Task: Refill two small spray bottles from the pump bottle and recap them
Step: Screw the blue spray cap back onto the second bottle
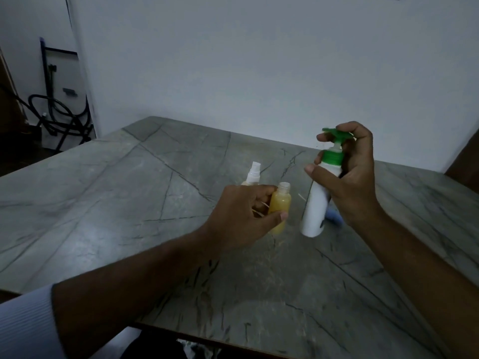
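Head view, dim light. Left hand [243, 216] grips a small uncapped bottle [280, 207], amber-yellow liquid inside, neck open at the top; thumb across the lower front, fingers curled behind it. Bottle upright, raised off or just at the table, cannot tell which. Thin pale straw-like strands show between the fingers; what they are is unclear.

Just beyond the left hand's knuckles, a second small spray bottle [70, 174] with its white spray top on, mostly hidden by the hand.

Right hand [347, 174] holds the white pump bottle [317, 203] around its upper body, lifted and tilted, base toward the left hand. Index finger curls over the green pump head [337, 133]; the nozzle points toward the left-hand side. Green collar sits below the head.

Under the right wrist, a blurred blue thing [334, 216] on the grey veined table [129, 203].
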